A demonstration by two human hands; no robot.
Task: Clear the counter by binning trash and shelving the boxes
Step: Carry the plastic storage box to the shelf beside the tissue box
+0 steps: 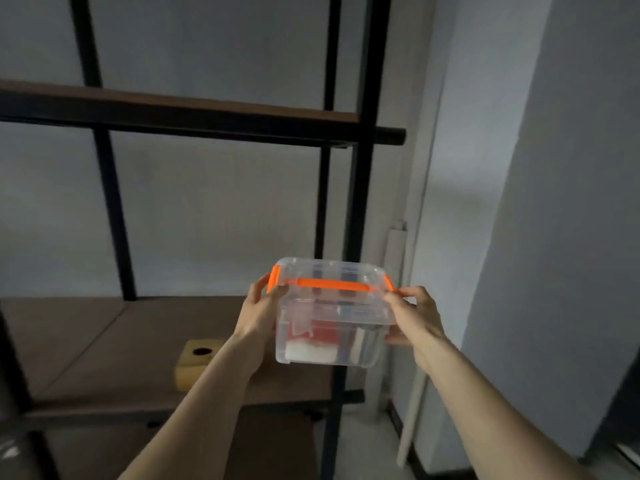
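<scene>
Both bare arms reach forward, holding up a small clear plastic storage box with an orange carry handle and orange side latches (332, 313) in the air in front of a tall shelving unit of black metal posts and brown wooden boards (360, 188). The left hand (258, 313) cups the box's left end, its fingers (273, 292) curled over the rim just beside the orange latch; the right hand (414, 315) clasps the right end, fingers bent around the edge near the other latch, thumb tucked lower against the side wall. Both hands are closed on the box, one at each end. The lid is on, its ribbed top clear enough to see through, and the orange handle lies flat across the near edge. Through the walls something red sits above a white block at the bottom left, with a greyish, blurred shape to the right that I cannot make out. The box hangs level, above and slightly to the right of the lower brown shelf board (104, 344), not touching it. On that board, to the left and well below the box, rests a yellow block with a dark round hole in its top (201, 363). A grey wall (554, 168) stands to the right.
</scene>
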